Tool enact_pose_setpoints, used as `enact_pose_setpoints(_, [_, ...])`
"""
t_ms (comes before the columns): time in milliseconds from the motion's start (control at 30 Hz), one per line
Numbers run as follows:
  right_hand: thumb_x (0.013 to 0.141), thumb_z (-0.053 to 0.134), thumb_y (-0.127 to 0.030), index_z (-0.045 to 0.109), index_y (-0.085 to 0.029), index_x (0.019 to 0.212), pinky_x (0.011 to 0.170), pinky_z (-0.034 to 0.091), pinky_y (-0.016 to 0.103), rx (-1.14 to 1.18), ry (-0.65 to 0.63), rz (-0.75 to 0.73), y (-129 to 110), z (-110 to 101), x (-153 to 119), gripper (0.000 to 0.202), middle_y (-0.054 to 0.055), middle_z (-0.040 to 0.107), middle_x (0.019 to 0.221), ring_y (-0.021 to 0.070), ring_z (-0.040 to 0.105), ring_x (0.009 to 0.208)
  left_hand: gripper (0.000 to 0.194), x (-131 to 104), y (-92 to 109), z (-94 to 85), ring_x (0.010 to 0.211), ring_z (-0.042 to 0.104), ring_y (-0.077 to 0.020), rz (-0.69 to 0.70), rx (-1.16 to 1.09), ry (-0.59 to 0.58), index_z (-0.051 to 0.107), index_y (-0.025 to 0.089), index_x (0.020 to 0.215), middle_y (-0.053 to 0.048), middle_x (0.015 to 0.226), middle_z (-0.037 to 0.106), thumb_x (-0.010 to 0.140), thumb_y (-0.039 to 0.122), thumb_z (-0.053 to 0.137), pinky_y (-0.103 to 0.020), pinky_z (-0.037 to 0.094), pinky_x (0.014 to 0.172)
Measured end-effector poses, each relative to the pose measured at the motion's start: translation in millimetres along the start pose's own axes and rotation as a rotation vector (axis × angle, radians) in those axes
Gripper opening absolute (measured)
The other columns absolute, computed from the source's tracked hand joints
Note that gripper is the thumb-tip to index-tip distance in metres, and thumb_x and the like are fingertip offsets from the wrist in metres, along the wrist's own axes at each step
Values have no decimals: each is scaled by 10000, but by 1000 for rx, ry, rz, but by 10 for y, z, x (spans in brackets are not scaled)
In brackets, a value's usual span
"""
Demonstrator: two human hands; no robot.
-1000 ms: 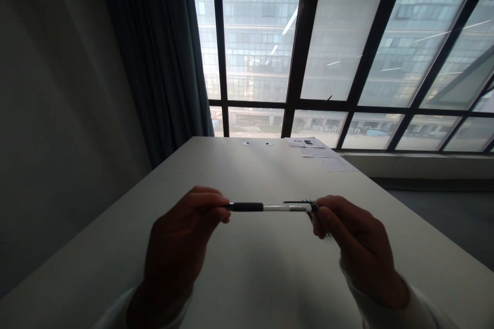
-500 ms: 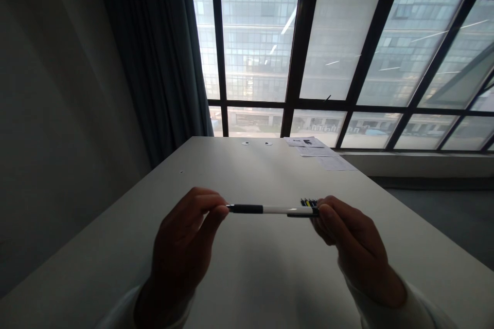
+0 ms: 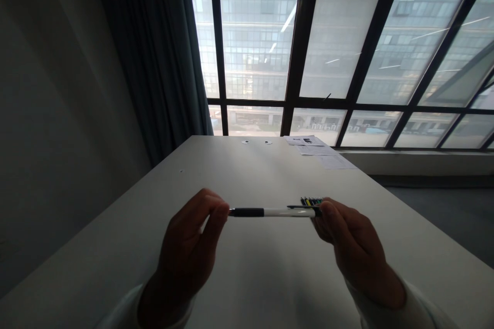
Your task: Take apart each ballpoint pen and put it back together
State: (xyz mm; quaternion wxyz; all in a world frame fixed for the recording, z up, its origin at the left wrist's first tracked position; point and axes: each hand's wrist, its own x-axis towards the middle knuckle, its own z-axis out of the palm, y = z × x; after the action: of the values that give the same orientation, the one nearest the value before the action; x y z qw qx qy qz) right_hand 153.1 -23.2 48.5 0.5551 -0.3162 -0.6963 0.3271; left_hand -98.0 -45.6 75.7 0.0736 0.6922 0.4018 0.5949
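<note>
A white pen [image 3: 285, 213] with a black grip section lies level between my two hands, above the table. My left hand [image 3: 191, 247] pinches its tip end between thumb and fingers. At the other end, my right hand [image 3: 355, 247] is closed on the black top, beside the clip. That dark clip now shows along the upper side of the barrel. Behind my right fingers, several pens [image 3: 309, 201] lie side by side on the table, mostly hidden by the hand; black, yellow and green parts show.
The long white table [image 3: 239, 175] reaches toward a large window [image 3: 258, 36]. Sheets of paper [image 3: 312, 146] lie at its far right corner, and two small round fittings sit near the far edge. A dark curtain [image 3: 165, 61] hangs at the left.
The pen has turned about its long axis: its clip has gone from the lower, near side to the upper side. My left fingers have rolled and shifted slightly; both hands keep hold.
</note>
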Motion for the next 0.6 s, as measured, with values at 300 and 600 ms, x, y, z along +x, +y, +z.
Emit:
enact_pose_setpoints(300, [1027,437,-366,396,-196,627,471,211,274,29,32,41,-5,33,18,437,-47,332,550,90,262,497,348,-7,-21,6,506,353,-81,-21,25,-56,397,198,642,61,596,372,987,207,447,-218,318,494])
enact_pose_setpoints(600, [1041,401,-374,357,-201,582,457,190,285,62,7,54,-10,64,34,492,-57,289,517,83,236,467,419,-26,22,24,477,290,-84,-182,61,20,343,199,579,69,553,292,965,283,482,-248,281,490])
